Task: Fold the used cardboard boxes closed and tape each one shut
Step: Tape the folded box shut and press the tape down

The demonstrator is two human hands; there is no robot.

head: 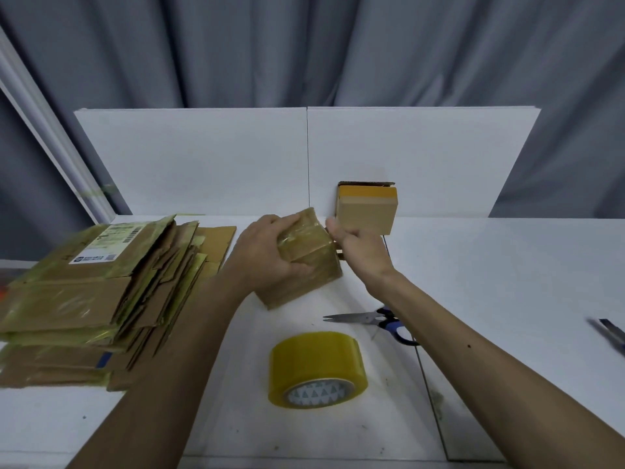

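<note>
1. Gripping a small tape-wrapped cardboard box [309,257] from its left side, the left hand [267,253] had its fingers curled over the top face and its thumb along the near face.
2. The right hand [355,248] sat against the box's right end with its thumb raised and its fingers curled. Whether it actually held the box or a flap could not be told.
3. The box was tilted, with its near end low over the white table [507,299], at mid-table.
4. Just behind the right hand, a second, closed box [367,211] with a yellow tape band stood against the white back panel [203,164].
5. Nearer the person lay scissors [372,319] with blue handles, and a roll of yellowish packing tape [318,370] lay on its side.
6. To the left was a stack of flattened cardboard boxes [101,292].
7. At the far right edge lay a blurred utility knife [610,335].
8. A grey curtain [304,45] hung behind.
</note>
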